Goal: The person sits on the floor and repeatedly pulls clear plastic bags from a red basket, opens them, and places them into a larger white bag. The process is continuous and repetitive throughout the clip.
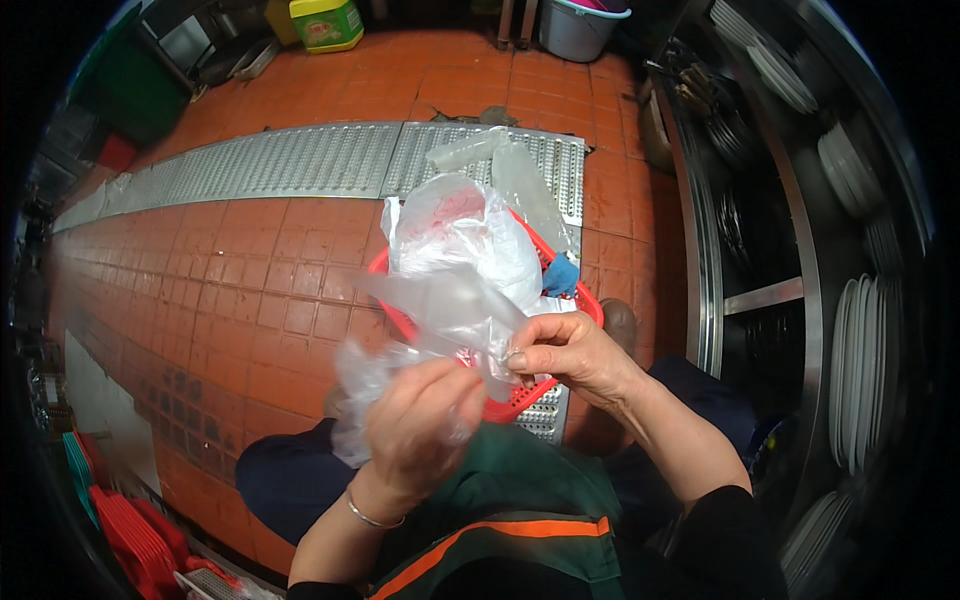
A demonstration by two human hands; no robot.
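Observation:
Above a red perforated plastic basket [589,301], both of my hands handle thin clear plastic. My right hand [566,349] pinches a translucent plastic bag [450,304] between thumb and fingers. Blurred by motion, my left hand [420,420] is closed around a crumpled piece of clear plastic film [356,390] that sticks out on its left side. Whether the two pieces are joined I cannot tell. A bulky white plastic bag [480,240] with some reddish matter showing through fills much of the basket. At the basket's right rim lies a blue cloth-like scrap [560,275].
A perforated metal drain cover [315,161] crosses the orange tiled floor [285,307]. Translucent plastic sheeting [525,180] lies on its right end. To the right stands a metal rack [705,262] with stacked white plates [855,367]. A grey bucket [576,31] is at the back.

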